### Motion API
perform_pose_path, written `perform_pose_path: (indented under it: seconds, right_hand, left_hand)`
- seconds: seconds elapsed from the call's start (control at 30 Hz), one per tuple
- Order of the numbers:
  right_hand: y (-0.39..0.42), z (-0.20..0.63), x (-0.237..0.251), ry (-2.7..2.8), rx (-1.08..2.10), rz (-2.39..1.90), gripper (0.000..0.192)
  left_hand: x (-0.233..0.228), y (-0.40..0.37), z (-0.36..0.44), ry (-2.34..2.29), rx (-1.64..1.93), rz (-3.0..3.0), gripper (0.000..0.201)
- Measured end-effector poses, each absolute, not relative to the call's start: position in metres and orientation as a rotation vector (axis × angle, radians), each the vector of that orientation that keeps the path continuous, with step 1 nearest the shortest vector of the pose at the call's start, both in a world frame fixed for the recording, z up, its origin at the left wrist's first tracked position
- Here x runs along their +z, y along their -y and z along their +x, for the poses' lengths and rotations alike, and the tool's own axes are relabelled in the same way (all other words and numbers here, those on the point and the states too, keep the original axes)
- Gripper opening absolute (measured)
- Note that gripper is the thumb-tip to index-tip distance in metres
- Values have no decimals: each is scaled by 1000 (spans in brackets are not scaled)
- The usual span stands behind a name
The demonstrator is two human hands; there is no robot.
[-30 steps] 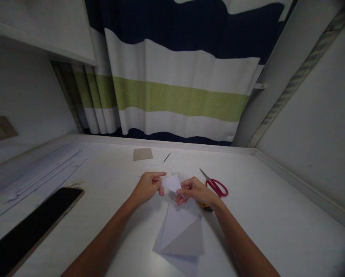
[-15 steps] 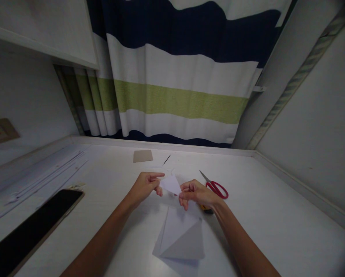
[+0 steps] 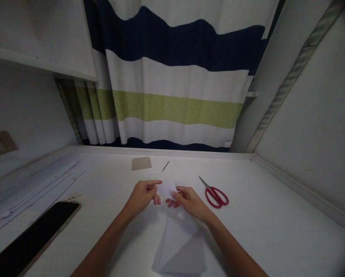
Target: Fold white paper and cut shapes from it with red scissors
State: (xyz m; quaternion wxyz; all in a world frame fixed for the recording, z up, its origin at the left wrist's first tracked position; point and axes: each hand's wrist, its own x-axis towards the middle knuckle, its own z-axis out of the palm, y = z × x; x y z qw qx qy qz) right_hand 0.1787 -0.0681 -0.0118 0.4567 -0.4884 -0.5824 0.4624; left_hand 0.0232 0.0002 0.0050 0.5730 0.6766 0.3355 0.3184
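A small piece of white paper (image 3: 166, 188) is held up between my two hands, above the table. My left hand (image 3: 145, 194) pinches its left edge between thumb and fingers, with the index finger stretched along the top. On the other side, my right hand (image 3: 188, 200) grips the right edge, thumb in front and fingers behind. Below them, larger white sheets (image 3: 180, 242) lie overlapping on the table near me. Red-handled scissors (image 3: 214, 192) rest to the right of my right hand, blades pointing away to the left.
A black phone-like slab (image 3: 36, 238) lies at the left front. Toward the back are a beige card (image 3: 141, 163) and a thin dark stick (image 3: 166, 166). Long thin strips (image 3: 48, 188) run along the left side. A striped curtain (image 3: 175, 107) hangs behind the white table (image 3: 276, 215).
My right hand has shifted its hold, its thumb now in front of the small paper and its fingers spread beneath. The yellow-and-black item by my right wrist is no longer visible. The view has tilted up slightly.
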Motion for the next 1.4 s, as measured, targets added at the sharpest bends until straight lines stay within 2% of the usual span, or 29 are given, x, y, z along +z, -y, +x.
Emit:
perform_pose_path:
  seconds: [0.27, 0.4, 0.53, 0.77, 1.03, 1.3, 1.4]
  right_hand:
    - [66, 179, -17, 1329, 1257, -1143, 38]
    - [69, 181, -17, 1388, 1371, -1105, 38]
    - [74, 176, -15, 1455, 1486, -1063, 38]
    - [78, 166, -22, 1514, 1569, -1043, 42]
    - [75, 172, -20, 1499, 1603, -1034, 41]
    - [77, 172, -19, 1494, 1466, -1271, 40]
    - [77, 171, -15, 1492, 1410, -1214, 39]
  left_hand:
    - [8, 4, 21, -717, 626, 1680, 36]
    - [14, 3, 6, -602, 382, 1800, 23]
    - [18, 5, 0, -476, 206, 1883, 21]
    - [-1, 16, 24, -554, 539, 2226, 28]
    - [-11, 15, 26, -697, 620, 2197, 30]
    - [-6, 13, 27, -732, 738, 2292, 35]
    - [-5, 12, 25, -736, 714, 2261, 36]
